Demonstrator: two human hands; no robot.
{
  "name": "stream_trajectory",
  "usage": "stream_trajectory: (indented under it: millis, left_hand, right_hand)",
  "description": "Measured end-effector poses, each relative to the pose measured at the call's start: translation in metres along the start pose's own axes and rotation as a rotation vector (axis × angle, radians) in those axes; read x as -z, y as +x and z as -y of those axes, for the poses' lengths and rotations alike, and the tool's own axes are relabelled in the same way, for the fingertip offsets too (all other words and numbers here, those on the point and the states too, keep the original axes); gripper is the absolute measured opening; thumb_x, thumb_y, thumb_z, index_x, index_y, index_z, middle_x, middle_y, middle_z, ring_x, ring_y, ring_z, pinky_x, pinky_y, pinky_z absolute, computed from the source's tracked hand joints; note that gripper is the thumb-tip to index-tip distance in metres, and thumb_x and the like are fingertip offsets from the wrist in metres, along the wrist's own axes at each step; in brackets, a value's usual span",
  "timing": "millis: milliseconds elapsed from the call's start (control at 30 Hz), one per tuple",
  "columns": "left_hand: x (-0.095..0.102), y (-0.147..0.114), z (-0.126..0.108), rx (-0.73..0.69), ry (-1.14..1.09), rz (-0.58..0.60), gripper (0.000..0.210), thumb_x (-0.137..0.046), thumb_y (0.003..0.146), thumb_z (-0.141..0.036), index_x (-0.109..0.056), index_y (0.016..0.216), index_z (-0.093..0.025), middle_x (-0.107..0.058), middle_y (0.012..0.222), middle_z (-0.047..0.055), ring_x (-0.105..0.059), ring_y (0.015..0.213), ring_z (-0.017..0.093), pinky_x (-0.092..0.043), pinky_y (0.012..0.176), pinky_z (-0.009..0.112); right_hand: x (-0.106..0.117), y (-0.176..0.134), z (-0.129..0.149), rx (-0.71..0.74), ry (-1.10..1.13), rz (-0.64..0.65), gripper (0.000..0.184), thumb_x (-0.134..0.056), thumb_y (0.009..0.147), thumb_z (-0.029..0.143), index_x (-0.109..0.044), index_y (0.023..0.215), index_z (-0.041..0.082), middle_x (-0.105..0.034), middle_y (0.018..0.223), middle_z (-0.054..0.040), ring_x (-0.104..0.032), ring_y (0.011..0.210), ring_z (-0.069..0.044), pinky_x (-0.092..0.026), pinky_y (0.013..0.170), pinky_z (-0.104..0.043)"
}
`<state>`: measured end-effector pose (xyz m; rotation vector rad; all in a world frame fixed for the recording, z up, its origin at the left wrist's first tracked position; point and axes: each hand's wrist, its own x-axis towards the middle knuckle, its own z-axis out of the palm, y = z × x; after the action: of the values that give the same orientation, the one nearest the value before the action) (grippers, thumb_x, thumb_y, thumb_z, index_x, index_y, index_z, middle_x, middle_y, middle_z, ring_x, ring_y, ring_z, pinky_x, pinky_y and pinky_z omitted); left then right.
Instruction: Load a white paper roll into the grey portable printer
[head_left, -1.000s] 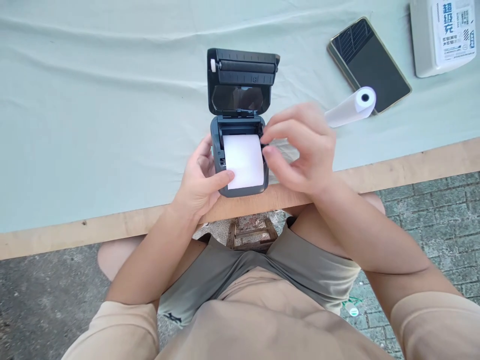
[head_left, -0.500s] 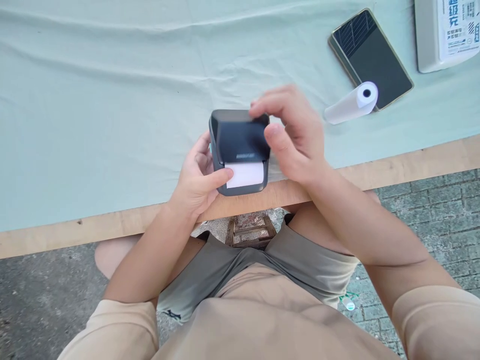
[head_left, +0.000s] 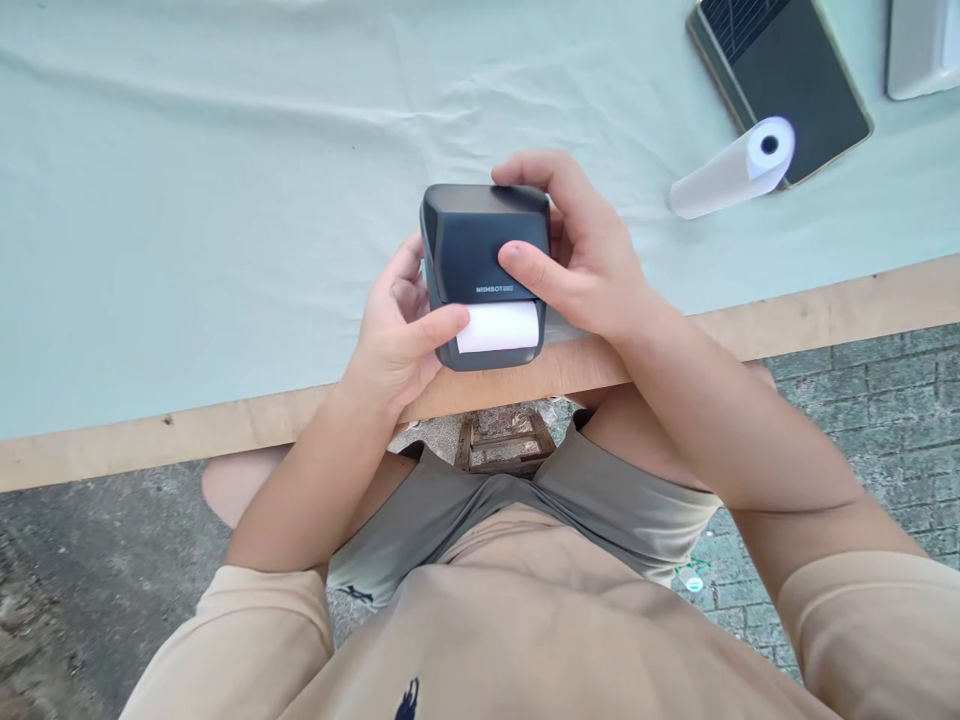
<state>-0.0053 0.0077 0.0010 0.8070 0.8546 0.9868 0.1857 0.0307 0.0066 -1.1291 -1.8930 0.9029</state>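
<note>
A small black label printer marked NIIMBOT is held over the table's near edge, its lid lying down flat on the body. White label paper sticks out of the slot at its front. My left hand grips the printer's left side, with the thumb pressing on the paper's left end and the other fingers partly hidden behind the body. My right hand clasps the right side, thumb on top of the lid and index finger at the far edge. Its remaining fingers are mostly hidden.
On the pale green cloth to the right lies a white paper roll, its end resting against a dark phone. A whitish case is cut off at the upper right. A wooden table edge runs along the near side.
My right hand has closed onto the printer, its thumb moving left onto the lid. The view has shifted, so the phone, roll and case sit farther up and right.
</note>
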Motion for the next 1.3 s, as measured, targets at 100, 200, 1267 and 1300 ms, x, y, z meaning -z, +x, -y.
stream_trajectory:
  millis: [100,200,1267,1300]
  left_hand:
    - [-0.0034,-0.0008,0.0004,-0.003,-0.021,0.009,0.059,-0.08,0.07,-0.053,-0.061,0.116,-0.021,-0.069,0.11,0.009,-0.058,0.13,0.034,-0.06,0.095,0.043]
    - [-0.0066,-0.0024,-0.0007,0.033,0.003,-0.035,0.053,-0.072,0.078,-0.055,-0.063,0.115,-0.019,-0.068,0.108,0.008,-0.058,0.13,0.035,-0.06,0.095,0.044]
    - [-0.003,0.0023,0.0013,0.028,-0.067,-0.058,0.035,-0.046,0.097,-0.046,-0.069,0.108,-0.021,-0.074,0.111,0.002,-0.063,0.126,0.023,-0.055,0.105,0.037]
    - [-0.0031,0.0024,0.0014,0.021,-0.07,-0.062,0.034,-0.046,0.098,-0.044,-0.069,0.106,-0.021,-0.074,0.109,0.002,-0.063,0.126,0.023,-0.054,0.107,0.037]
  right_hand:
    - [0.0008,0.0005,-0.0005,0.01,0.022,0.002,0.052,-0.049,0.09,0.062,-0.043,0.125,0.023,-0.055,0.122,-0.0041,-0.06,0.107,-0.013,-0.051,0.071,-0.02]
    - [0.0016,0.001,-0.0015,0.009,0.045,0.014,0.056,-0.05,0.088,0.065,-0.044,0.125,0.023,-0.054,0.124,-0.0041,-0.059,0.106,-0.013,-0.051,0.072,-0.021]
    - [0.0011,0.0015,0.0051,0.116,-0.108,0.035,0.06,-0.059,0.081,0.056,-0.038,0.128,0.025,-0.051,0.131,-0.0078,-0.05,0.127,-0.022,-0.048,0.111,-0.042]
    - [0.0003,0.0007,0.0052,0.155,-0.133,0.032,0.063,-0.06,0.081,0.056,-0.037,0.13,0.025,-0.049,0.133,-0.0083,-0.046,0.131,-0.021,-0.045,0.115,-0.042]
